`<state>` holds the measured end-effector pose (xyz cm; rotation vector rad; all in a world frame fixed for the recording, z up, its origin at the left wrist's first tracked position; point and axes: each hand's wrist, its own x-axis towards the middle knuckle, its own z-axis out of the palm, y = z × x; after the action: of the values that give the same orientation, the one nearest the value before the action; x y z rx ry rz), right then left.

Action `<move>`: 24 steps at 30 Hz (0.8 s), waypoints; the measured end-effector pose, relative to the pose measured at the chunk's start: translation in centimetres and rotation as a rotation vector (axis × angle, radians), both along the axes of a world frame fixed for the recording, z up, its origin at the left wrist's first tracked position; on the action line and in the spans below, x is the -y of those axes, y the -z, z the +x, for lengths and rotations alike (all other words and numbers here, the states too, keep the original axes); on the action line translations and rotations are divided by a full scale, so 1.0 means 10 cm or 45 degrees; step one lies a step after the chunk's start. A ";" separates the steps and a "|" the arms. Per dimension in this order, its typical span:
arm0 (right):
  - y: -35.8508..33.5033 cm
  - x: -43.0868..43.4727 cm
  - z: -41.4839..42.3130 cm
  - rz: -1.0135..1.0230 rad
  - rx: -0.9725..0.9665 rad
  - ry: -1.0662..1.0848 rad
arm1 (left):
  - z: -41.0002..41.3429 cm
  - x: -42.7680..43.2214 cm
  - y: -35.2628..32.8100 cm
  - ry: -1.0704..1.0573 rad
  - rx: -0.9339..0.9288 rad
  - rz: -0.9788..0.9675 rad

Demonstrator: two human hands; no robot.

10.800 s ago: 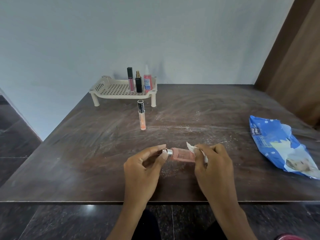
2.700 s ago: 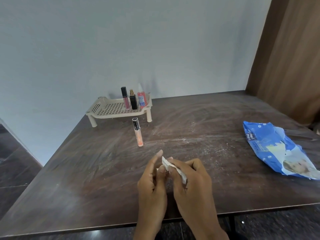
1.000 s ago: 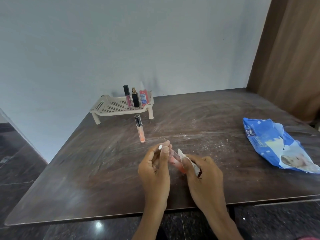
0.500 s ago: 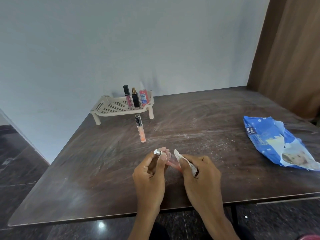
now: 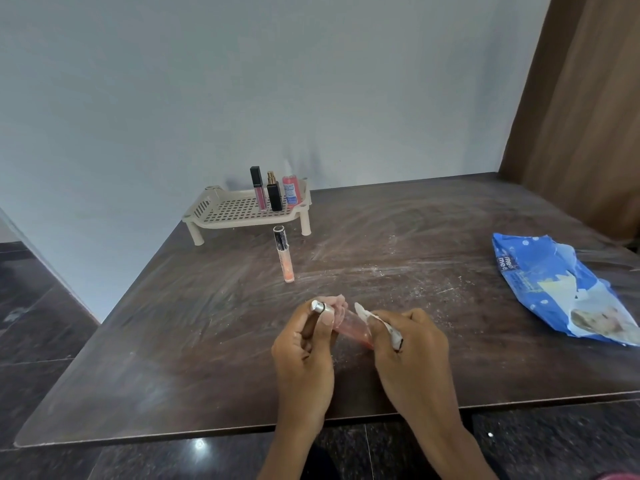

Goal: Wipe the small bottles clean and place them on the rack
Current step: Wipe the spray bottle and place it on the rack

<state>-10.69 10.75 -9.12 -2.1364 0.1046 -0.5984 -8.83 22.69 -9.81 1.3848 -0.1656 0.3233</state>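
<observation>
My left hand (image 5: 304, 344) grips the silver-capped end of a small pink bottle (image 5: 353, 329), held slanted just above the table near its front edge. My right hand (image 5: 408, 344) pinches a white wipe (image 5: 379, 322) against the bottle's lower end. An orange gloss tube (image 5: 284, 254) with a black cap stands on the table in front of the beige slotted rack (image 5: 235, 211). On the rack's right side stand a pink gloss tube (image 5: 258, 188), a black bottle with a gold top (image 5: 273, 192) and a pink bottle with a blue label (image 5: 291, 190).
A blue wet-wipe pack (image 5: 561, 289) lies at the table's right edge. The dark brown table (image 5: 173, 341) shows dusty white smears. A pale wall stands behind it, a brown wooden panel (image 5: 588, 98) at the right, dark floor tiles at the left.
The bottle's silver cap has come out from my left fingers and the bottle has tilted, cap up-left. My right hand with the wipe has slid toward the bottle's lower end.
</observation>
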 end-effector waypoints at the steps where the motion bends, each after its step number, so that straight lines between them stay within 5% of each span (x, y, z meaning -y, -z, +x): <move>1: -0.04 -0.02 0.01 0.007 -0.005 -0.014 | 0.00 0.00 0.00 0.000 0.005 0.011; 24: -0.21 -0.22 0.02 0.080 0.061 -0.089 | -0.01 -0.02 0.01 -0.005 0.123 0.226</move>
<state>-10.50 12.99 -7.02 -2.0552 0.0219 -0.5968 -8.89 22.88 -9.86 1.5460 -0.2770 0.3861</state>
